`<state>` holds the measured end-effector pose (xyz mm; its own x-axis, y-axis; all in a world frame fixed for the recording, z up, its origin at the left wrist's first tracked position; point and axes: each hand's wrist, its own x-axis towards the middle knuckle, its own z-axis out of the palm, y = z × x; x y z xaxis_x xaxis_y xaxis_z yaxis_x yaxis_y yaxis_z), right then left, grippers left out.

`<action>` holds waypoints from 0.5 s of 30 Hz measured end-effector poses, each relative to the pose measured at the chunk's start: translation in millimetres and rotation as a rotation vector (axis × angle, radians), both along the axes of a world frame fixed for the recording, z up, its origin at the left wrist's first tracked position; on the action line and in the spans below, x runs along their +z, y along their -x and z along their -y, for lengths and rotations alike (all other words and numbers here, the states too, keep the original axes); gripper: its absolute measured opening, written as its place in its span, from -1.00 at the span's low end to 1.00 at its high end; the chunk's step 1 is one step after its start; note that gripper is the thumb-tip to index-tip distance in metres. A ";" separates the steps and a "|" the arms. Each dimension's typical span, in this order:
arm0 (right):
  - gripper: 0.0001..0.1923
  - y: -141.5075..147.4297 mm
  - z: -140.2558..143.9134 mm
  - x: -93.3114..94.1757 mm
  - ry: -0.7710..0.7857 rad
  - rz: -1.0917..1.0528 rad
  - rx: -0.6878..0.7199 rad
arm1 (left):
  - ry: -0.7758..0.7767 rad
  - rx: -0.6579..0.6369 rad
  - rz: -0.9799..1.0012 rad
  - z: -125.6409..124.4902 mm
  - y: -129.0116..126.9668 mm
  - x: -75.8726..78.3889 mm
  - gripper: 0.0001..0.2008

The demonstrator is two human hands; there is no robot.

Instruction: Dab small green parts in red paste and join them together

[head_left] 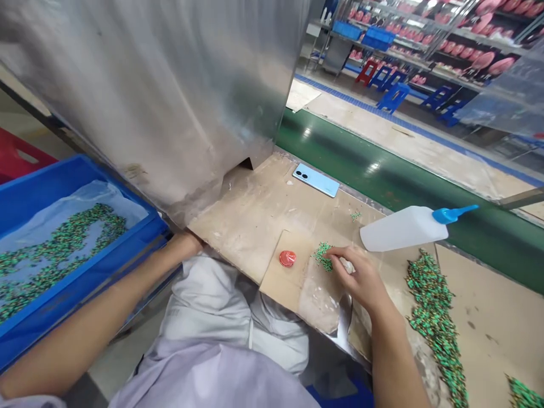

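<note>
My right hand [357, 275] is at a small heap of tiny green pieces [323, 256], its thumb and index finger brought together at the heap's edge. Whatever lies between the fingertips is too small to make out. A whitish bit shows under the curled fingers. Just left of the heap, a round red blob [287, 259] sits on a small cardboard piece [272, 277]. My left hand [189, 243] is down by the table's near-left edge, above my lap. Its fingers are hidden, so its grip does not show.
A white squeeze bottle [402, 229] with a blue nozzle lies beyond my right hand. Farther right is a long pile of green pieces [433, 323]. A light-blue phone [317, 180] lies at the back. A blue crate [140, 226] with more pieces stands left, beside a metal panel [191, 102].
</note>
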<state>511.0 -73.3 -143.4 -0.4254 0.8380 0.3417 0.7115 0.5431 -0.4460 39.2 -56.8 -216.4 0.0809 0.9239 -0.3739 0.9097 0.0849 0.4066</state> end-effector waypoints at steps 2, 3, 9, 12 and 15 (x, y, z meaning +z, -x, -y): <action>-0.85 -1.4 1.0 1.4 0.006 -0.002 -0.001 | 0.057 -0.059 0.086 -2.5 1.7 2.8 -0.53; -0.86 -1.8 1.3 2.1 0.006 -0.004 -0.003 | 0.093 -0.095 0.128 0.2 1.9 5.5 -0.50; -0.88 0.1 2.1 5.2 -0.024 -0.044 -0.027 | 0.311 -0.311 0.236 61.3 -6.4 32.0 -0.47; -0.89 3.3 1.6 5.7 -0.029 -0.054 -0.018 | 0.369 -0.356 0.227 85.3 -5.2 41.3 -0.49; -0.89 6.0 1.5 7.0 -0.030 -0.056 -0.008 | 0.372 -0.319 0.176 78.9 1.5 37.6 -0.46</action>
